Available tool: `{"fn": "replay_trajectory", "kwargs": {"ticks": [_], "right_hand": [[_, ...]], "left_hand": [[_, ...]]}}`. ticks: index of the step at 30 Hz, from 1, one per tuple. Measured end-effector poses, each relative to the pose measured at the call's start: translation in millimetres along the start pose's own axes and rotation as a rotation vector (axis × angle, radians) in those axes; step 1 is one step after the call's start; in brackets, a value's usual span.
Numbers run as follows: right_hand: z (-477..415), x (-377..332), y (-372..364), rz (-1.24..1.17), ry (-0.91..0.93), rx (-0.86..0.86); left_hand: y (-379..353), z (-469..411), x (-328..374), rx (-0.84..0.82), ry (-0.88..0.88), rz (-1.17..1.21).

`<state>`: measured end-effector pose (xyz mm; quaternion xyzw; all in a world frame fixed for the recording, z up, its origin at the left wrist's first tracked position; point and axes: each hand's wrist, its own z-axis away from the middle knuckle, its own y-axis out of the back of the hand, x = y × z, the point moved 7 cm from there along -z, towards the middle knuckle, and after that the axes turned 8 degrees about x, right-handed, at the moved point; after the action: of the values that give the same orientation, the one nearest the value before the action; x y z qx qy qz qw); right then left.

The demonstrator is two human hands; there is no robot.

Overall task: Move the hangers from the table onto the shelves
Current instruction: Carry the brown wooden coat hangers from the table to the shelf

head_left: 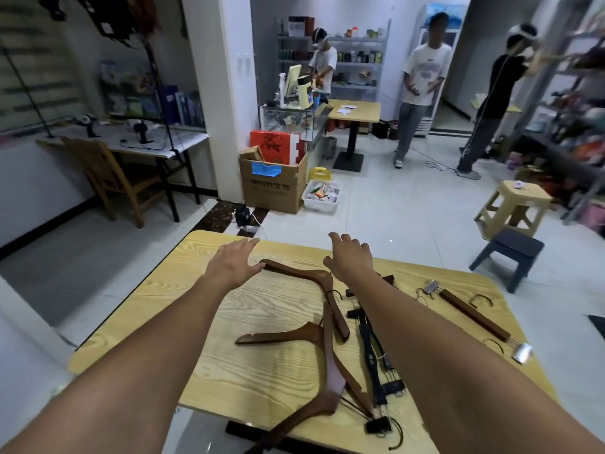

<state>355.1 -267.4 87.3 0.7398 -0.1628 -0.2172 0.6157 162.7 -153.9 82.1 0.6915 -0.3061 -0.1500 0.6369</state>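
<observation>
Head view, table: the pale wood-grain table (pixel 157 316) sits straight below me, and every hanger I can see lies flat on it.
Left hand: my left hand (pixel 234 262) is stretched over the far part of the table with its fingers straight and slightly spread, gripping nothing. The thumb is just beside the tip of the far wooden hanger (pixel 311 278); I cannot tell whether it touches.
Right hand: my right hand (pixel 348 257) hovers just past that hanger's neck, fingers loosely bent downward, with nothing in them.
Why so: I judge the hands are set apart to come down on the two sides of this one hanger.
Nearer wooden hangers: a second hanger (pixel 288 335) and a third hanger (pixel 314 409) cross each other closer to me, and the third overhangs the near edge.
Black clip hangers: the black clip hangers (pixel 370 348) lie in a bundle beside and partly under my right forearm.
Bar hanger: a brown bar hanger (pixel 474 317) with metal clips lies apart, towards the right edge.
Shelves: the metal shelves (pixel 569 93) stand at the far right, well apart from the table and crowded with goods.
Path: a beige stool (pixel 514 204) and a grey stool (pixel 510 253) stand between table and shelves, so I would steer round them.
Risk: the hooks and clips look interlocked, so lifting one hanger may drag another along.
</observation>
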Motion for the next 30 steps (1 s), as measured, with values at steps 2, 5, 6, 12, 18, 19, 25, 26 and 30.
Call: {"fn": "replay_trajectory", "kwargs": {"ticks": [2,5,6,12,18,19,25,26,30], "right_hand": [[6.7,3.2,-2.9,0.002,-0.016,-0.008],[17.1,8.6,-9.0,0.019,-0.029,-0.023],[20.0,10.6,-11.8,0.026,-0.033,-0.028],[33.0,22.0,-31.5,0.008,-0.089,-0.067],[35.4,32.0,-60.0,0.041,-0.095,-0.102],[35.7,33.4,-64.8,0.043,-0.097,-0.115],[32.8,39.8,-98.0,0.030,-0.105,-0.172],[31.5,41.2,-103.5,0.026,-0.107,-0.175],[25.5,49.5,-125.2,0.021,-0.124,-0.196]], "left_hand": [[-10.6,1.3,-0.2,-0.031,-0.011,0.012],[-24.5,4.0,1.0,-0.061,-0.023,0.020],[-28.0,4.8,1.9,-0.066,-0.027,0.023],[-54.4,8.6,2.6,-0.115,-0.035,0.030],[-79.2,14.4,4.4,-0.164,-0.021,0.051],[-84.4,16.5,4.5,-0.177,-0.017,0.061],[-127.6,22.0,5.6,-0.275,-0.008,0.064],[-134.5,21.7,6.3,-0.288,-0.009,0.060],[-161.6,22.0,11.0,-0.329,-0.021,0.071]]}}
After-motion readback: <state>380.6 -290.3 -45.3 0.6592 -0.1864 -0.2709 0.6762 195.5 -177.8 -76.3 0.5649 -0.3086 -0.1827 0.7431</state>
